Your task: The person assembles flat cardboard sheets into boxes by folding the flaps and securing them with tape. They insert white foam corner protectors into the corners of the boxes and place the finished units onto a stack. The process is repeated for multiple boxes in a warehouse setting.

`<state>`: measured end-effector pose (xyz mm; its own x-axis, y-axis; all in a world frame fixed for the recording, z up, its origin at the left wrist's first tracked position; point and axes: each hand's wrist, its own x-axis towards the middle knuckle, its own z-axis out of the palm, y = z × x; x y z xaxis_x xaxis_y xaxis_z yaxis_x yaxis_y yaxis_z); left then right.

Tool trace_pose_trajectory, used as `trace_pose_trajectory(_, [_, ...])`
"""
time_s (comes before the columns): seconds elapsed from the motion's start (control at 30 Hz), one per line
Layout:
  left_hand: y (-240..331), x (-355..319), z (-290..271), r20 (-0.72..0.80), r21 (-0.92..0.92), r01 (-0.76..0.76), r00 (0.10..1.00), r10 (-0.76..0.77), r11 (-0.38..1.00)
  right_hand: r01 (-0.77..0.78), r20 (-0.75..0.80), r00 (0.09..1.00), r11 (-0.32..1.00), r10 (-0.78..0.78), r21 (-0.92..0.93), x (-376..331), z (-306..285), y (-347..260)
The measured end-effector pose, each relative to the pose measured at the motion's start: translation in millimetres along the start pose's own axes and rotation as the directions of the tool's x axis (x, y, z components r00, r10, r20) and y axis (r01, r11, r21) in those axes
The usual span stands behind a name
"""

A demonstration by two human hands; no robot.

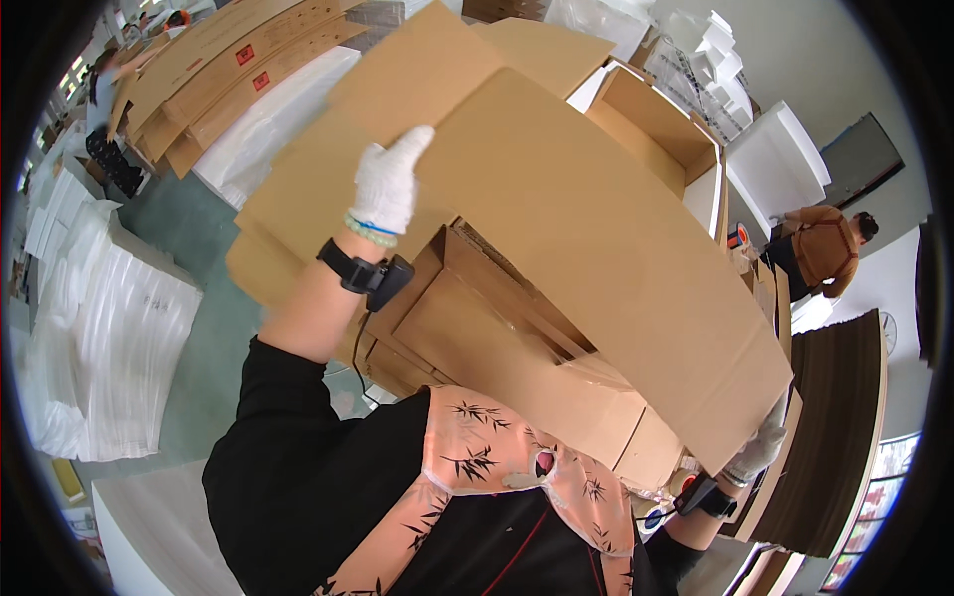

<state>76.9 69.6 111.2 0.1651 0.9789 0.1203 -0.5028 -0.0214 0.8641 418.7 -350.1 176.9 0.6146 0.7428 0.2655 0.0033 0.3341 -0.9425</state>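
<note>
I hold a large flat sheet of brown cardboard (586,228), a folded-flat box, up in front of me. My left hand (390,179), in a white knit glove with a black wrist device and a bead bracelet, lies flat on its upper left part. At the sheet's lower right corner my right hand (757,449), also gloved with a black wrist strap, grips the edge. Under the sheet lies a stack of more flat cardboard boxes (497,348).
Stacks of white foam sheets (109,338) stand at left. Long cardboard boxes (219,70) lie at the top left. An open cardboard box (656,129) sits at upper right. A person in a brown top (825,248) stands at right by dark panels (835,437).
</note>
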Motion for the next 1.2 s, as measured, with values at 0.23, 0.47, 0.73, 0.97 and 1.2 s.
trace_pose_trajectory(0.23, [-6.2,50.1,-1.9,-0.146,-0.027,-0.214,0.967,0.208,0.976,-0.003,0.233,0.955,0.777,-0.185,0.629,46.7,26.2,61.8])
trace_pose_trajectory(0.47, [-11.3,64.6,-2.5,-0.076,0.271,-0.285,0.946,0.316,0.919,0.326,-0.296,0.923,0.908,-0.246,0.264,87.5,66.8,64.3])
trace_pose_trajectory(0.73, [-24.5,83.6,39.3,0.554,0.659,-0.600,0.795,0.247,0.454,-0.056,-0.076,0.995,0.259,-0.068,-0.964,124.2,46.7,70.3])
trace_pose_trajectory(0.97, [-17.8,59.4,108.1,0.570,0.780,-0.251,0.663,-0.485,0.572,-0.290,-0.182,0.911,0.262,0.369,-0.921,126.2,-33.6,85.5])
trace_pose_trajectory(1.2, [-17.1,75.7,108.0,0.541,0.776,-0.085,0.598,-0.591,0.625,0.502,0.489,0.865,0.199,-0.116,-0.842,106.3,22.4,71.6])
